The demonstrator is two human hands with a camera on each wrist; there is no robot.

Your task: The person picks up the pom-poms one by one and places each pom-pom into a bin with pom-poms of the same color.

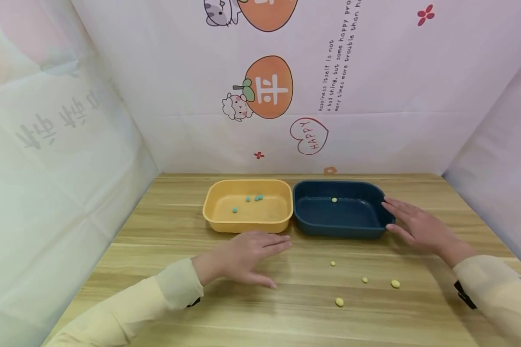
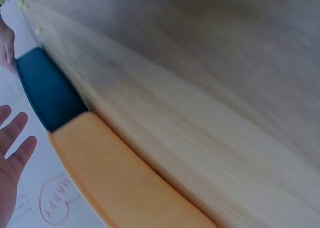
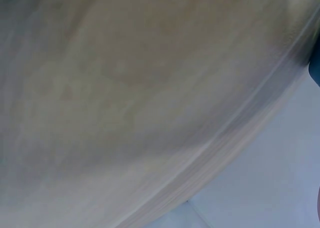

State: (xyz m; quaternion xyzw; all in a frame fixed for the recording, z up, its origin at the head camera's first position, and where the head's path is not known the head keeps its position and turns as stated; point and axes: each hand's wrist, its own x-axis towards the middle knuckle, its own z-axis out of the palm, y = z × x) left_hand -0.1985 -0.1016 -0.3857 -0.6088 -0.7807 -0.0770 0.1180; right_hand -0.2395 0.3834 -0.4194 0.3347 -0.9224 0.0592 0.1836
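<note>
My right hand [image 1: 421,229] is at the right end of a dark blue tray [image 1: 338,231], its nearly straight fingertips and thumb at the end wall. My left hand [image 1: 249,258] hovers over the table in front of a yellow tray [image 1: 247,226], fingers extended and holding nothing. In the left wrist view its spread fingers [image 2: 20,155] show beside both trays. One small yellow bead-like piece [image 1: 334,200] lies in the blue tray. Several small blue-green pieces [image 1: 235,210] lie in the yellow tray. The right wrist view shows only a corner of the blue tray [image 3: 315,67].
Several yellow pieces, including a larger one [image 1: 395,284], lie loose on the wooden table [image 1: 304,318] in front of the blue tray. Both trays stand side by side near the back edge. Printed white cloth [image 1: 373,144] hangs behind and at both sides.
</note>
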